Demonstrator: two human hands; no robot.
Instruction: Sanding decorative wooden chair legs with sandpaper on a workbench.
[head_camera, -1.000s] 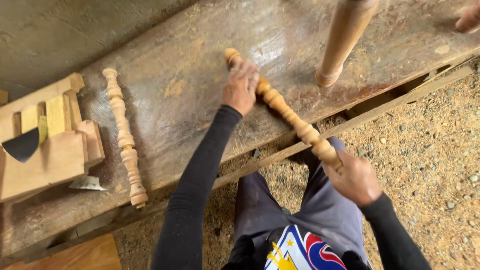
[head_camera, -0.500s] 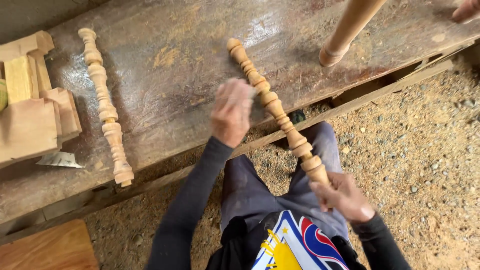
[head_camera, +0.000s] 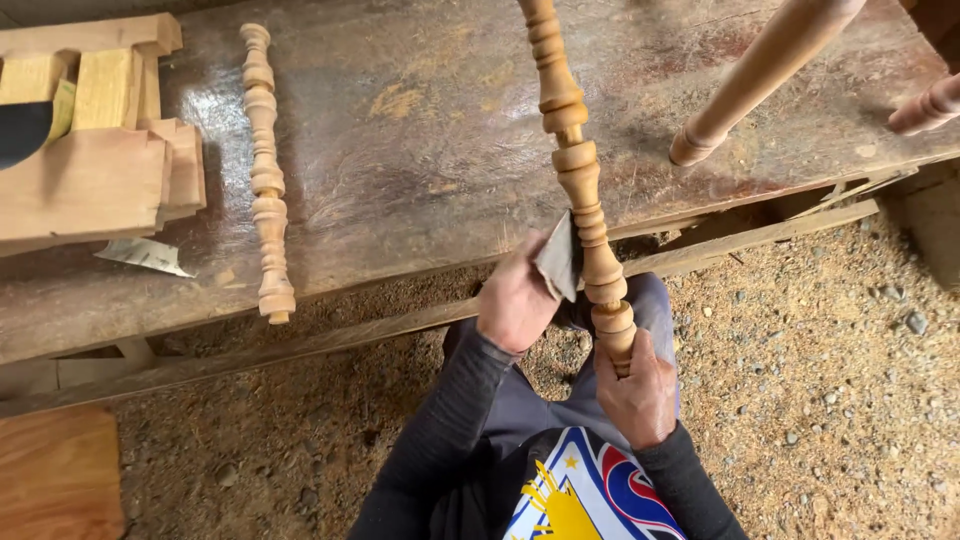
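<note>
— Nearest the camera, what has the right hand got?

— Its grip is closed round the lower end of a turned wooden spindle, which slants up from the lap and across the bench.

— And the left hand?

— Just beside the spindle's lower part, its grip pinched shut on a small grey piece of sandpaper pressed against the turned wood.

— What lies beyond the hands?

— A second turned spindle lies flat on the bench to the left, well apart from the held one, its lower end near the bench's front edge. Left of it sits a stack of wooden blocks, with a scrap of pale paper at its foot.

— Farther right?

— A smooth tapered wooden leg slants down to the bench top. Below the bench, sawdust and gravel ground.
</note>
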